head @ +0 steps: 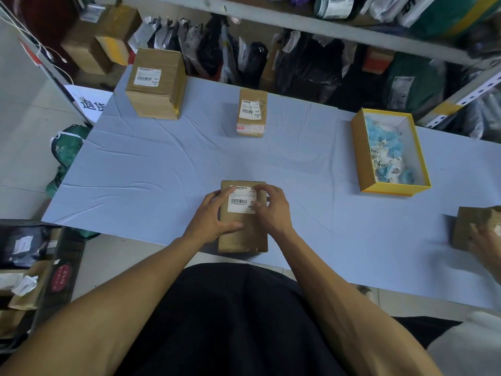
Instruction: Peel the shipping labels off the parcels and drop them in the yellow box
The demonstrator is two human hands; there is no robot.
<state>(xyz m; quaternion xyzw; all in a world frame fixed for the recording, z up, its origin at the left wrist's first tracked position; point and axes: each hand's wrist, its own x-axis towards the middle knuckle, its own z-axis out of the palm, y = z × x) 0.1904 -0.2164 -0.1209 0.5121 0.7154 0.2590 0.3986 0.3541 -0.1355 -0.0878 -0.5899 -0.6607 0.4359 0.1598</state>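
A small brown cardboard parcel (pixel 242 237) lies at the near edge of the table, with a white shipping label (pixel 240 202) flat on its top. My left hand (pixel 214 215) grips the parcel's left side, thumb across its top. My right hand (pixel 272 208) rests on the label's right edge, fingertips at its upper right corner. Two more labelled parcels stand farther back: a large one (pixel 157 82) at the far left and a small one (pixel 252 112) in the middle. The yellow box (pixel 362 158) at the right holds crumpled blue and white label scraps.
Another person's hand (pixel 485 245) holds a brown parcel (pixel 471 223) at the right edge of the table. The table carries a pale blue cloth (pixel 162 169). Shelves packed with dark bagged parcels run behind it. Boxes and bags sit on the floor at the left.
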